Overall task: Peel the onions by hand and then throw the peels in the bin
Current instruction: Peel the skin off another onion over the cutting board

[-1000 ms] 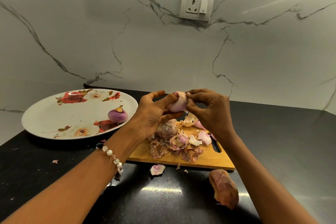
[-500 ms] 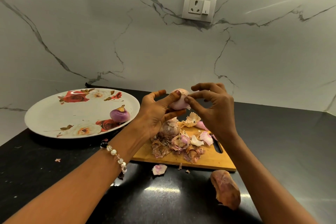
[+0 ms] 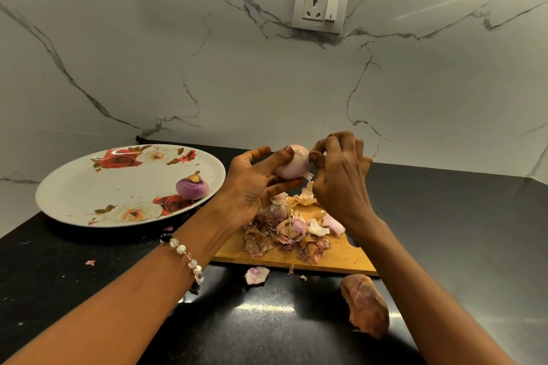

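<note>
The left hand (image 3: 252, 184) grips one onion (image 3: 292, 164) in the air above the far end of the board (image 3: 341, 258), thumb over its top and fingers curled beneath. The right hand (image 3: 341, 175) meets it from the right, fingertips pinching a pale strip of peel (image 3: 308, 176) that hangs from the onion's right side. This onion is mostly bare, pale pink, and roughly round, so its long axis cannot be told for sure; which end is root or stem is hidden by the fingers. A bead bracelet (image 3: 186, 258) circles the left wrist. Under the hands, a heap of peels (image 3: 290, 231) lies on the board, dry brown scraps mixed with pink and white pieces, too many and too tangled to count; a rounder lump in the heap may be another onion, but that cannot be told. Off the board, on the black worktop (image 3: 459, 231), one large pink scrap (image 3: 256, 275) lies just before the near edge, with two tiny bits beside it, and a small one (image 3: 89, 262) lies far to the left. One brown unpeeled onion (image 3: 364, 308) rests near the right forearm, its long axis running from far-left to near-right. To the left, one flowered plate (image 3: 89, 187) carries a single peeled purple onion (image 3: 192, 187), upright, its brown tip pointing up. One wall socket (image 3: 320, 7) sits on the marble wall.
</note>
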